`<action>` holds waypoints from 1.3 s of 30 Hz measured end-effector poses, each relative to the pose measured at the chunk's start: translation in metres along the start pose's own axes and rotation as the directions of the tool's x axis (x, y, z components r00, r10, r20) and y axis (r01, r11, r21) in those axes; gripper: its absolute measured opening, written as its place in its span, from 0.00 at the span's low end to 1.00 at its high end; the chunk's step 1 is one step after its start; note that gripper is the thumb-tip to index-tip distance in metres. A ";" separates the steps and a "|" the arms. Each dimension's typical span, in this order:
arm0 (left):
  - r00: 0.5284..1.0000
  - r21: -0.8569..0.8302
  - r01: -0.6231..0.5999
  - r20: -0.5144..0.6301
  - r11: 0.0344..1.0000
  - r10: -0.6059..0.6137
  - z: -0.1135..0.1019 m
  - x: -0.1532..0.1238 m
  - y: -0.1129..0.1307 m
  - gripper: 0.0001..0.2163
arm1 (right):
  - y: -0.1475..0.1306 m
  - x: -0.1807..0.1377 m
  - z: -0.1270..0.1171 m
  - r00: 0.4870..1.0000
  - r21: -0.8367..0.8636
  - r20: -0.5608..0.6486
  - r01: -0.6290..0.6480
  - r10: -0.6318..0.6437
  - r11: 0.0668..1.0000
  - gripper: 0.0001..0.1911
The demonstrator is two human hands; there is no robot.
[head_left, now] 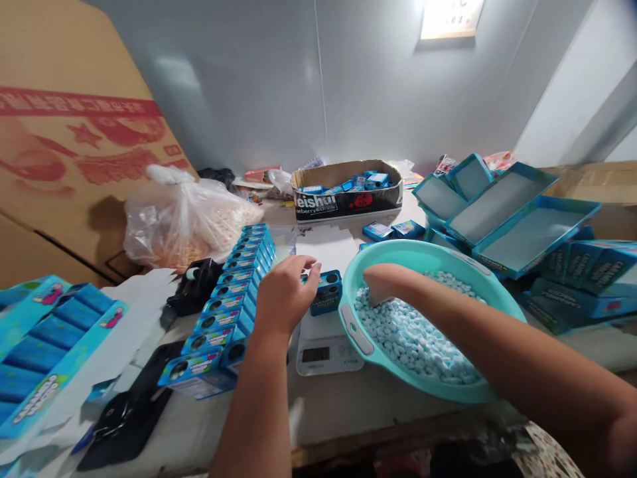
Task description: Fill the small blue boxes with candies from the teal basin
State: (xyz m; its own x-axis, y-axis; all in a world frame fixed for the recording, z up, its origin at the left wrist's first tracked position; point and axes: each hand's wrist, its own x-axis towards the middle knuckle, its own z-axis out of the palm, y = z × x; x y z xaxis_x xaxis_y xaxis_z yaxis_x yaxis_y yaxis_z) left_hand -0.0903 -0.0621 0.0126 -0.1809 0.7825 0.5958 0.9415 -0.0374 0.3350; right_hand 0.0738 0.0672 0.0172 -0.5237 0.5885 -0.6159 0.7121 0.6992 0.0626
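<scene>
My left hand (287,287) is at a small blue candy box (326,293), its fingers curled and thumb and forefinger close together at the box's upper left. Whether they grip the box or something smaller is hidden. The box stands upright on a white kitchen scale (332,362), whose display I cannot read. My right hand (382,282) reaches into a turquoise basin (352,326) of pale blue and white candies (423,338). Its fingertips are buried among the candies, so their grip does not show.
Left of the scale runs a row of blue boxes (213,322), beside a black tape dispenser (194,289). Behind stand a carton (348,207) holding blue boxes and a plastic bag (174,219). Display trays (502,202) are stacked at right; a filled tray (44,372) lies left.
</scene>
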 end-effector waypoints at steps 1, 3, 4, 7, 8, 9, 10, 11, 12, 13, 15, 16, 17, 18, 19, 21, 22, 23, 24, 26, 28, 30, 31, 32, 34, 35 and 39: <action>1.000 -0.005 0.006 0.002 1.000 -0.006 0.000 0.000 0.000 0.08 | 0.000 -0.001 -0.001 1.000 0.003 -0.009 0.002 -0.002 1.000 0.08; 1.000 -0.011 0.017 0.007 1.000 -0.017 0.001 -0.001 0.000 0.08 | 0.001 -0.005 -0.002 0.999 0.013 -0.046 0.009 -0.008 1.000 0.09; 1.000 -0.010 0.021 0.009 1.000 -0.021 0.001 -0.001 0.000 0.08 | 0.002 -0.007 -0.003 0.997 0.017 -0.075 0.013 -0.012 1.000 0.09; 1.000 -0.006 0.025 0.013 1.000 -0.025 0.002 -0.001 -0.001 0.08 | 0.007 -0.015 -0.006 0.972 0.012 -0.235 0.032 -0.028 0.999 0.11; 1.000 -0.008 0.022 0.014 1.000 -0.022 0.002 -0.001 -0.001 0.09 | 0.009 -0.017 -0.007 0.953 0.007 -0.301 0.040 -0.036 0.999 0.12; 1.000 -0.012 0.020 0.018 1.000 -0.019 0.002 -0.001 -0.001 0.09 | 0.010 -0.018 -0.007 0.931 0.004 -0.362 0.049 -0.044 0.999 0.12; 1.000 -0.016 0.017 0.022 1.000 -0.016 0.002 -0.001 -0.001 0.09 | 0.012 -0.019 -0.008 0.909 0.003 -0.414 0.060 -0.054 0.998 0.12; 1.000 -0.017 0.015 0.026 1.000 -0.015 0.002 -0.001 -0.001 0.09 | 0.013 -0.020 -0.008 0.889 0.002 -0.454 0.072 -0.063 0.997 0.11; 1.000 -0.016 0.015 0.027 1.000 -0.014 0.001 -0.001 0.000 0.09 | 0.014 -0.020 -0.009 0.873 0.001 -0.483 0.083 -0.072 0.997 0.10; 1.000 -0.013 0.014 0.025 1.000 -0.014 0.001 -0.001 0.000 0.09 | 0.015 -0.020 -0.009 0.856 0.005 -0.511 0.098 -0.082 0.995 0.10; 1.000 -0.009 0.008 0.021 1.000 -0.008 0.001 -0.001 0.000 0.08 | 0.015 -0.019 -0.011 0.797 0.040 -0.595 0.156 -0.101 0.987 0.11; 1.000 -0.010 0.002 0.019 1.000 -0.001 0.000 0.000 0.001 0.08 | 0.015 -0.018 -0.012 0.756 0.067 -0.646 0.197 -0.109 0.978 0.11; 1.000 -0.011 -0.007 0.022 1.000 0.007 0.000 0.000 0.001 0.08 | 0.014 -0.017 -0.013 0.710 0.093 -0.694 0.246 -0.114 0.965 0.11; 1.000 -0.013 -0.015 0.026 1.000 0.015 0.000 0.000 0.001 0.08 | 0.012 -0.017 -0.014 0.665 0.115 -0.738 0.296 -0.118 0.948 0.11; 0.999 -0.013 -0.021 0.030 1.000 0.021 0.001 0.001 0.002 0.08 | 0.010 -0.016 -0.014 0.627 0.128 -0.769 0.340 -0.123 0.932 0.11; 0.999 -0.014 -0.029 0.042 0.999 0.030 0.001 0.001 0.002 0.08 | 0.006 -0.016 -0.013 0.595 0.125 -0.790 0.388 -0.145 0.913 0.09; 0.998 -0.015 -0.029 0.046 0.999 0.029 0.002 0.001 0.002 0.09 | 0.004 -0.016 -0.012 0.598 0.118 -0.786 0.395 -0.158 0.911 0.09; 0.998 -0.017 -0.024 0.051 1.000 0.024 0.002 0.001 0.002 0.09 | 0.002 -0.017 -0.011 0.612 0.110 -0.773 0.394 -0.170 0.913 0.08; 0.998 -0.019 -0.017 0.054 1.000 0.018 0.003 0.001 0.002 0.09 | 0.000 -0.017 -0.010 0.632 0.103 -0.753 0.385 -0.180 0.917 0.08; 0.998 -0.018 0.000 0.064 1.000 0.001 0.003 0.001 0.001 0.09 | -0.001 -0.016 -0.008 0.669 0.104 -0.719 0.371 -0.189 0.923 0.08; 0.998 -0.013 0.012 0.070 1.000 -0.011 0.003 0.001 0.000 0.09 | 0.000 -0.015 -0.007 0.678 0.119 -0.711 0.375 -0.185 0.919 0.08; 0.997 -0.009 0.020 0.069 1.000 -0.020 0.003 0.001 -0.001 0.09 | 0.002 -0.013 -0.007 0.662 0.134 -0.729 0.389 -0.175 0.911 0.08; 0.997 -0.010 0.025 0.070 1.000 -0.025 0.002 0.001 -0.001 0.09 | 0.003 -0.011 -0.008 0.641 0.138 -0.749 0.403 -0.171 0.905 0.07; 0.997 -0.009 0.031 0.075 0.999 -0.030 0.002 0.001 -0.001 0.09 | 0.004 -0.010 -0.008 0.612 0.141 -0.773 0.423 -0.168 0.895 0.07; 0.994 0.000 0.043 0.100 0.999 -0.043 0.002 0.001 0.000 0.09 | 0.004 -0.009 -0.008 0.537 0.145 -0.828 0.484 -0.162 0.863 0.06; 0.992 0.010 0.047 0.119 0.999 -0.048 0.002 0.001 0.000 0.09 | 0.003 -0.009 -0.008 0.498 0.146 -0.852 0.519 -0.159 0.842 0.06; 0.983 0.047 0.056 0.175 0.997 -0.063 0.003 0.001 0.002 0.10 | -0.003 -0.009 -0.005 0.406 0.141 -0.898 0.631 -0.170 0.763 0.05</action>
State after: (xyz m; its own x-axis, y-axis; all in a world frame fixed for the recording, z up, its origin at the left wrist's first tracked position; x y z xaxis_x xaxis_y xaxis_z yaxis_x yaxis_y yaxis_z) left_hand -0.0879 -0.0598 0.0116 -0.1874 0.8798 0.4369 0.9422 0.0353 0.3331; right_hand 0.0744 0.0617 0.0266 -0.7532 0.4849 0.4444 0.2790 0.8474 -0.4517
